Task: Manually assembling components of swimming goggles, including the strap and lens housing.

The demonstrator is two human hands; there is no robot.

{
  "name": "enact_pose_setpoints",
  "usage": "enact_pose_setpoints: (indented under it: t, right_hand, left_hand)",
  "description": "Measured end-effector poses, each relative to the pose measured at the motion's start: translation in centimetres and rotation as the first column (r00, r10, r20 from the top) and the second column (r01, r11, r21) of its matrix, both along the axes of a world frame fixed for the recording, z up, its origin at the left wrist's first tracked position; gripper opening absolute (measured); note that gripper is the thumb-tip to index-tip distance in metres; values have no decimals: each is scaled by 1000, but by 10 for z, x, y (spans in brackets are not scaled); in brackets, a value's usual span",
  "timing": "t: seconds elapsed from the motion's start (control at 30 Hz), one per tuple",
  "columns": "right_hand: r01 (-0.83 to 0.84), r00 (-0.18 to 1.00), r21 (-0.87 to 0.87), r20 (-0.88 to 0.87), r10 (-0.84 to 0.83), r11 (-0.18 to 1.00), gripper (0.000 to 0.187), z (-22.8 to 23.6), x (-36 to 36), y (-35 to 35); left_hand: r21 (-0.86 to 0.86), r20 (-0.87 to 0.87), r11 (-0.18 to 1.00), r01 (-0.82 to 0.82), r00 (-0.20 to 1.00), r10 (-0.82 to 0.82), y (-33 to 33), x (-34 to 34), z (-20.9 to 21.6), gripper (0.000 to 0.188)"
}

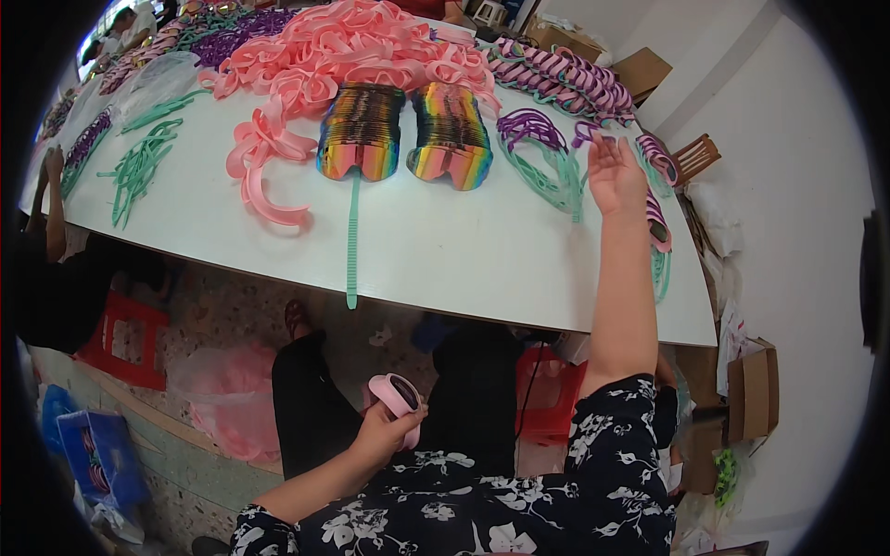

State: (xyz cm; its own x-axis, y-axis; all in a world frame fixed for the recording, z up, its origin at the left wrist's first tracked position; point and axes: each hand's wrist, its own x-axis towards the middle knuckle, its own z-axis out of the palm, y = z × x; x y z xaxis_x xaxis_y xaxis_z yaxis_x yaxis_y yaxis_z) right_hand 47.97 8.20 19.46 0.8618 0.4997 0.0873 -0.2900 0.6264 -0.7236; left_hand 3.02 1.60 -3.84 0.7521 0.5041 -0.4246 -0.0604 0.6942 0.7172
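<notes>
Low over my lap, my left hand (382,434) is closed around pink goggles (397,397) with a dark lens. My right arm stretches over the right part of the table, where my right hand (616,174) has its fingers apart and slightly curled. Beside its fingertips is a purple strap piece (584,135); whether they touch it I cannot tell. To the left of that hand lies a bundle of green and purple straps (547,171). Striped goggles (657,222) with green straps lie partly hidden behind my right forearm.
Two stacks of rainbow mirrored lenses (362,139) stand mid-table, with a flat green strap (352,246) below one. Behind is a heap of pink frames (343,46). Green straps (144,167) lie left. Another person's arm (54,204) is at the left edge. A red stool (125,338) stands below.
</notes>
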Motion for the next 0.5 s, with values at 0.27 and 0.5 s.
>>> enact_pose_setpoints:
  t: [0.27, 0.5]
  right_hand:
    - [148, 856, -297, 517, 28, 943, 15, 4, -153, -144]
    - [335, 605, -430, 781, 158, 838, 14, -116, -299, -224]
  left_hand:
    - [65, 91, 998, 26, 995, -31, -12, -2, 0, 33]
    - [99, 115, 990, 97, 988, -108, -33, -4, 41, 33]
